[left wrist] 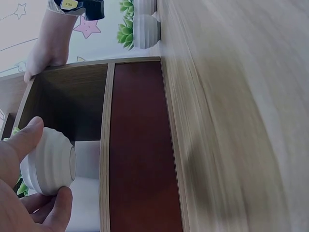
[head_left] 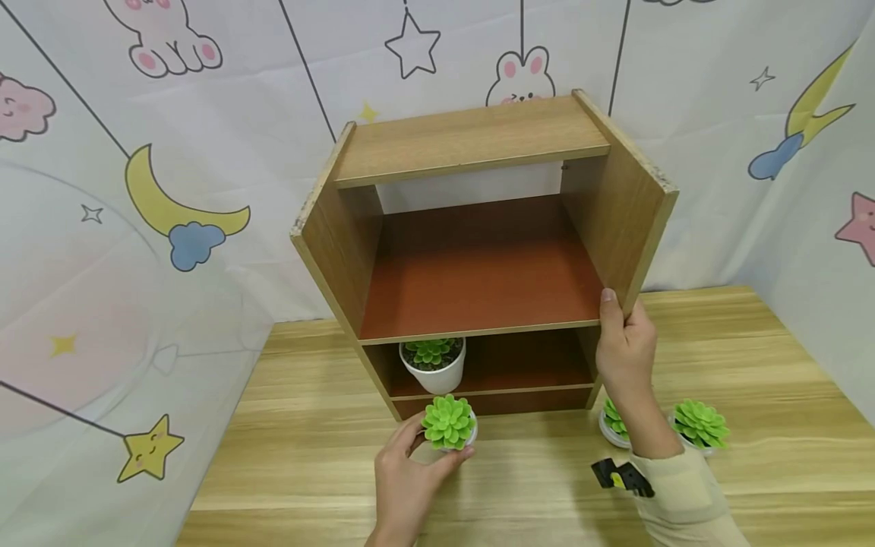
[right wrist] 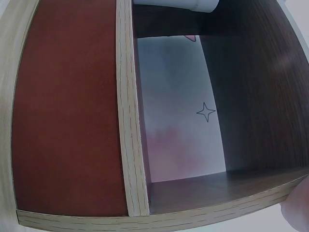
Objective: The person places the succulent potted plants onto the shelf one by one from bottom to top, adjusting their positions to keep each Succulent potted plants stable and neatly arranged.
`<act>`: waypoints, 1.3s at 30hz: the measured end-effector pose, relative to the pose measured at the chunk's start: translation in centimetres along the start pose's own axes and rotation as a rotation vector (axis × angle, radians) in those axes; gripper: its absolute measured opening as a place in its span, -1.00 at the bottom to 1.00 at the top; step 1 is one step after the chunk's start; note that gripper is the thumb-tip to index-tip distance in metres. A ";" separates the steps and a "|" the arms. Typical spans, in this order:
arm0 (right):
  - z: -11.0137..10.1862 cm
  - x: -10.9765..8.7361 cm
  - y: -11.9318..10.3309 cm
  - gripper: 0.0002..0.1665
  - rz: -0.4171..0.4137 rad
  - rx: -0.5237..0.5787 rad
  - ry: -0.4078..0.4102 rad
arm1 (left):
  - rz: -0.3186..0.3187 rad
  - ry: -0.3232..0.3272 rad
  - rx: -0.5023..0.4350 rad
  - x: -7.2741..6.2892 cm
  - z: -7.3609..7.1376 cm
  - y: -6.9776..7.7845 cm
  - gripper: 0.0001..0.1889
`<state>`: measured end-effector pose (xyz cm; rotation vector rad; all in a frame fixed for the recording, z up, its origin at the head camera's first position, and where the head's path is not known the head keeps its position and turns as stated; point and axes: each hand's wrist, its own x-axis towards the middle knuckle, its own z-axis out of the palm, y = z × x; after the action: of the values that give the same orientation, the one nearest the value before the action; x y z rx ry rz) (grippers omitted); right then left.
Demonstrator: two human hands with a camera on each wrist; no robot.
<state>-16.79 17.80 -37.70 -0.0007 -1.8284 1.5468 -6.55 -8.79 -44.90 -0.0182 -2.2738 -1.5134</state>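
My left hand holds a small potted succulent between thumb and fingers, in front of the shelf's lower compartment. In the left wrist view its ribbed white pot is off the table, with the thumb on one side and fingertips on the other. My right hand grips the front edge of the right side panel of a wooden shelf unit, its thumb on the panel's inner side. Inside the lower compartment, at its left, stands a larger succulent in a white pot.
Two more small succulents stand on the wooden table to the right, a near one partly behind my right forearm and another farther right. The upper compartment's reddish board is bare. A printed cloth backdrop hangs behind the shelf.
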 end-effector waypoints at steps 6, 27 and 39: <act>-0.1 0.0 0.0 -0.61 0.000 0.007 0.003 | -0.020 -0.015 -0.022 0.0 0.3 0.3 -0.32; 0.0 0.0 0.5 -0.55 -0.016 0.006 -0.002 | 0.004 -0.016 -0.006 0.2 1.3 0.5 -0.31; 0.2 0.1 0.3 -0.56 -0.031 0.013 0.005 | -0.064 -0.056 -0.044 0.0 2.3 0.7 -0.33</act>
<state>-17.10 17.77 -37.96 0.0292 -1.8060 1.5360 -7.14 -6.41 -45.03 0.0002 -2.3047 -1.6149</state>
